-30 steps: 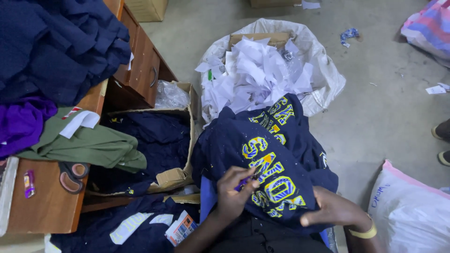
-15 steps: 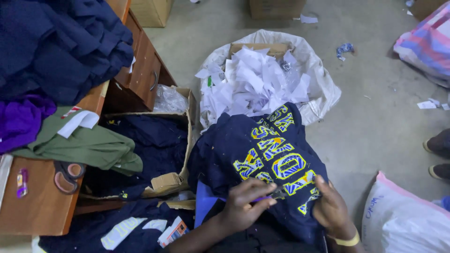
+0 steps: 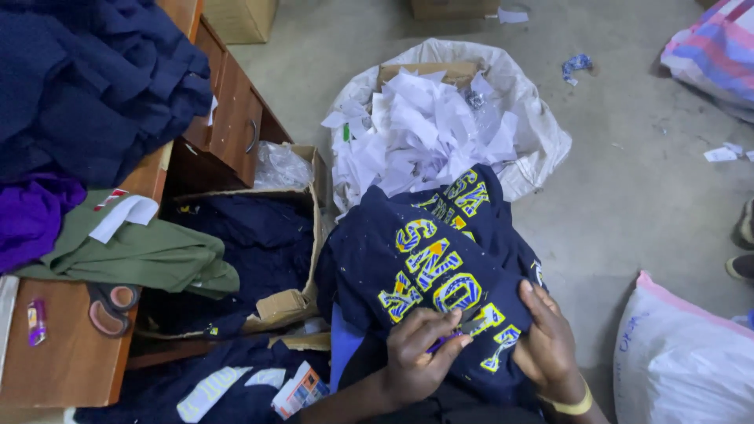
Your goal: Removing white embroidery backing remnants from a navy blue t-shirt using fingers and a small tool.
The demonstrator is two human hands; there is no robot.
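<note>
The navy garment (image 3: 428, 271) with yellow-and-blue lettering lies draped over your lap, its length running away from you toward the sack of paper scraps (image 3: 440, 129). Your left hand (image 3: 416, 357) pinches a small purple tool (image 3: 444, 339) at the letters; your right hand (image 3: 550, 345) presses the cloth flat. Wooden desk (image 3: 71, 361) left, concrete floor (image 3: 628, 196) beyond.

Your right hand (image 3: 550, 345), earlier out at the garment's lower right edge, now rests flat on the navy blue fabric garment with yellow and blue lettering (image 3: 440, 275), close beside your left hand (image 3: 420, 357). The small purple tool (image 3: 444, 339) now sits lower, and the lettering lies spread flatter across your lap.
</note>
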